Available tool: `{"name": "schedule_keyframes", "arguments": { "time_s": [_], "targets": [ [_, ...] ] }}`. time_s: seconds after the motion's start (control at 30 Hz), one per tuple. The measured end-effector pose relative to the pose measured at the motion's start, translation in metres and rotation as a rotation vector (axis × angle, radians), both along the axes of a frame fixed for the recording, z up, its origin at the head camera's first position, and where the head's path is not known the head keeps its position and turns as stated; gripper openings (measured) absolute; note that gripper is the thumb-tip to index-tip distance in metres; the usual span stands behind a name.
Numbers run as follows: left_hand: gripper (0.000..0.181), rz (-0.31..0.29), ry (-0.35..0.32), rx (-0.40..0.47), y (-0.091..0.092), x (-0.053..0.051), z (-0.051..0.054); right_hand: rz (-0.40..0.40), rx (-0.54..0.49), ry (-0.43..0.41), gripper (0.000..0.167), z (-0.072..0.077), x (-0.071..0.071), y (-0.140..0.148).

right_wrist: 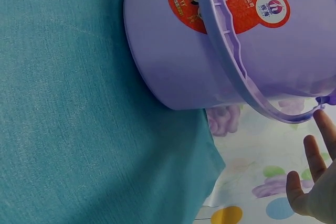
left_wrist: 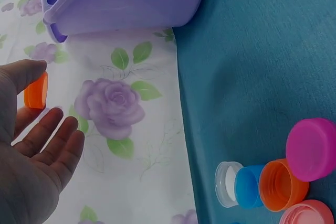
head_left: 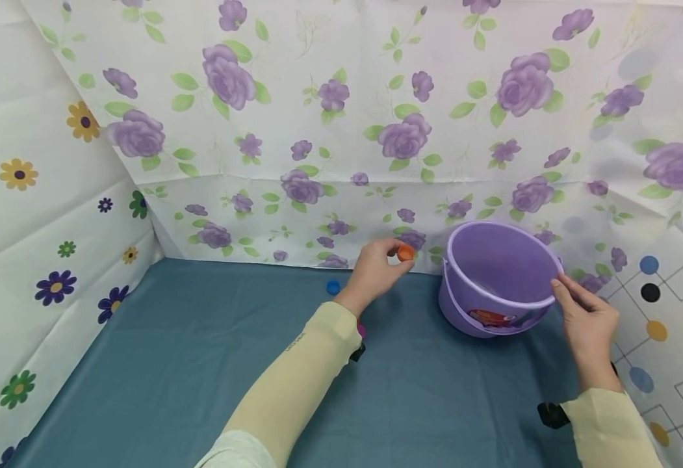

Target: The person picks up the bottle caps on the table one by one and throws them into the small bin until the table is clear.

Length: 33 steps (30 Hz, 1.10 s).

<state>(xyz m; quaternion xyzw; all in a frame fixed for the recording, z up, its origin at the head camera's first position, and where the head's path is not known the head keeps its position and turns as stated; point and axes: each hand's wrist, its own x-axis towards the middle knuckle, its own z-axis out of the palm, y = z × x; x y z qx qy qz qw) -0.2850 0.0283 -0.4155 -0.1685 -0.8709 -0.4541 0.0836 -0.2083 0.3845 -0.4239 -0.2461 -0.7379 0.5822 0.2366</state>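
Note:
An orange bottle cap [head_left: 405, 253] is pinched between the thumb and index finger of my left hand [head_left: 374, 272], above the cloth to the left of the bucket. The left wrist view shows the same orange cap [left_wrist: 36, 92] at the fingertips, with the other fingers spread. My right hand [head_left: 588, 318] holds the right side of the rim of a purple bucket [head_left: 457, 305], which stands upright. In the right wrist view its fingers [right_wrist: 314, 156] are beside the bucket's handle [right_wrist: 226, 51]; the thumb is out of that view.
Several caps lie together on the teal cloth: a magenta cap [left_wrist: 313, 149], an orange one [left_wrist: 283, 184], a blue one [left_wrist: 249, 186], a clear one [left_wrist: 227, 183] and a pink one [left_wrist: 307, 214]. Floral sheeting [head_left: 318, 97] rises behind and at the sides.

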Motion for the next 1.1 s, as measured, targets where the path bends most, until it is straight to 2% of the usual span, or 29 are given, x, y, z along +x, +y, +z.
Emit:
{"name": "schedule_keyframes", "arguments": {
  "time_s": [0.2,0.43,0.53,0.73,0.87,1.1],
  "targets": [
    [0.028,-0.006,0.007,-0.009,0.007,-0.001,0.003,0.004,0.012,-0.002,0.043,-0.001,0.0,-0.001],
    [0.031,-0.061,0.026,0.03,0.022,-0.001,0.01,0.005,-0.039,-0.007,0.044,0.0,0.001,0.0],
    [0.031,-0.073,0.033,0.022,0.03,0.001,0.015,0.005,-0.033,-0.029,0.045,0.001,0.001,0.001],
    [0.03,-0.098,0.065,0.021,0.052,0.007,0.026,0.005,-0.02,-0.007,0.044,0.002,-0.001,0.001],
    [0.03,-0.134,0.07,0.03,0.066,0.013,0.029,0.006,-0.016,-0.005,0.043,0.001,0.0,0.001],
    [0.032,-0.131,0.092,-0.033,0.088,0.018,0.032,0.009,-0.029,0.02,0.043,0.0,-0.001,0.001]
  ]
}}
